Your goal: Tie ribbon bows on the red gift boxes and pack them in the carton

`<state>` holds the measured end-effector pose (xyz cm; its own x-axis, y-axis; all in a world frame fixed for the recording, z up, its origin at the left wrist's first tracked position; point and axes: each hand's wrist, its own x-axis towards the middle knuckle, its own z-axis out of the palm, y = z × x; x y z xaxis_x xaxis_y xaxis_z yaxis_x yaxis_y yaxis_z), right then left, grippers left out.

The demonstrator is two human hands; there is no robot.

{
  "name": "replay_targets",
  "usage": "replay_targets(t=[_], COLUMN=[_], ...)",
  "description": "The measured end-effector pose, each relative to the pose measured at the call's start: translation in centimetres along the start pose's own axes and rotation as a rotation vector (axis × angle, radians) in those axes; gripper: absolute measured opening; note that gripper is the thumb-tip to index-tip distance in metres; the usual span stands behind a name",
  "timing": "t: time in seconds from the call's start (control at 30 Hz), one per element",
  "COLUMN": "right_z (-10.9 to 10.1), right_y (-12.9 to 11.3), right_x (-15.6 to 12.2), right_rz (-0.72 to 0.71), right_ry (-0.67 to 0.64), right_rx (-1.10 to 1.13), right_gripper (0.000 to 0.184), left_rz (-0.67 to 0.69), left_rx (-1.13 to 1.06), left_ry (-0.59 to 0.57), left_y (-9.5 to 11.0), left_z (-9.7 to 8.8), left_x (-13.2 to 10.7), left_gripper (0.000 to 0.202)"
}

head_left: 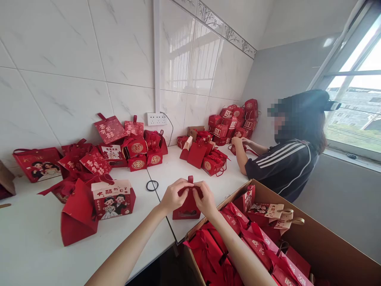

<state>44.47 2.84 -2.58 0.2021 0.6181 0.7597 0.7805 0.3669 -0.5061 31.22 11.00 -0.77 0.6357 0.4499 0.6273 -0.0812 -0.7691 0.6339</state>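
A small red gift box [187,208] stands upright on the white table [35,246] near its front edge. My left hand [173,195] and my right hand [204,200] both pinch the top flaps of this box, fingers closed on them from either side. A red tab sticks up between my fingers. Just behind the box a black ring [152,185] lies flat on the table.
Red gift boxes and bags [111,198] lie on the table at left and along the tiled wall. A cardboard carton [324,242] of flat red boxes stands at lower right. Another person [285,159] in a black striped top handles boxes at the far right corner.
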Motion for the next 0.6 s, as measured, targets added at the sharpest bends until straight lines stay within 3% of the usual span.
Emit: replay_targets(t=[0.3, 0.6], right_z=[-0.4, -0.44], right_y=[-0.2, -0.31], right_x=[0.19, 0.47], right_rz=[-0.072, -0.009], right_ry=[-0.014, -0.018], right_rx=[0.003, 0.004], right_gripper=[0.017, 0.012], left_rz=[-0.066, -0.131], left_rx=[-0.024, -0.101], left_ry=[-0.002, 0.04], left_y=[0.1, 0.57], left_z=[-0.18, 0.18], left_x=[0.15, 0.36], left_gripper=[0.023, 0.022])
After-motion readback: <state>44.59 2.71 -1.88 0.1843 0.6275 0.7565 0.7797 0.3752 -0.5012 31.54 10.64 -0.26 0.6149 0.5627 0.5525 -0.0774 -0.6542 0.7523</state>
